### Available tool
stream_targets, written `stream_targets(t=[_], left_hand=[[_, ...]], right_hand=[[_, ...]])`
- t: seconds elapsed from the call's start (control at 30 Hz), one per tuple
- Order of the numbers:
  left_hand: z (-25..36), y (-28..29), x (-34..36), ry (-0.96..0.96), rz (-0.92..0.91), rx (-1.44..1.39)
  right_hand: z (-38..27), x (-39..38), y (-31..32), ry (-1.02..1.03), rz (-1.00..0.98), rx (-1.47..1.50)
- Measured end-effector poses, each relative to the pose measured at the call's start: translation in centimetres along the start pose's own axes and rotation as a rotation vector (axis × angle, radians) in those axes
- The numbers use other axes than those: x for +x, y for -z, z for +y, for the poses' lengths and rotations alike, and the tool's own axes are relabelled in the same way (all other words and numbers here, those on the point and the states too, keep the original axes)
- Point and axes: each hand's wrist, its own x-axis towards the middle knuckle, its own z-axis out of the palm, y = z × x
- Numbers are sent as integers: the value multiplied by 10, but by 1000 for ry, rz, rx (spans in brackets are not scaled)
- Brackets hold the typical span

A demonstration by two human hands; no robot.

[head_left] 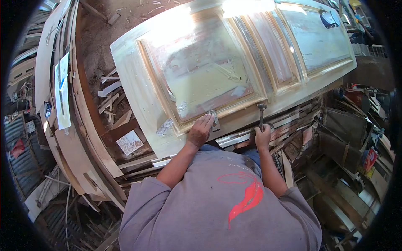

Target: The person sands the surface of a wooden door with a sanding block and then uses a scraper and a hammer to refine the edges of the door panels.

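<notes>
A large panelled wooden door (201,83) lies flat in front of me, its raised mouldings brown and its panels smeared with pale filler. My left hand (200,130) is at the door's near edge, fingers pressed together over the lower moulding. Beside those fingers shows a small grey metal piece (216,124), mostly covered by the hand; its kind is unclear. My right hand (263,137) is wrapped round the handle of a hammer (261,109). The hammer's head points away from me, close to the near edge of the door, right of my left hand.
A blue-and-white packet (330,19) rests on the door's far right. Long boards (77,138) run along the left, carrying a white sheet (63,92). A white speckled square (129,142) and wood scraps (109,102) lie below the door's left side. Timber and clutter stand at right.
</notes>
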Motion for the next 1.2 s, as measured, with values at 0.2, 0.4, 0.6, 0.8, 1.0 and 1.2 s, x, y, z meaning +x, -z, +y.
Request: stream_targets(t=[0.2,0.4,0.6,0.8,1.0,1.2], left_hand=[[6,-2,6,-18,39,-6],[10,5,10,0,11,-24],[32,19,28,-58,41,-32],[60,9,37,-2,-21,-39],[93,-9,53,30,53,-62],[128,-30,60,119,123,2]], right_hand=[[-2,4,3,-1,-11,-20],[-2,1,-24,-13,133,-46],[14,21,-42,-56,152,42],[-12,39,-2,-35,-156,-195],[-26,49,22,93,-332,-256],[-69,65,58,60,-487,-293]])
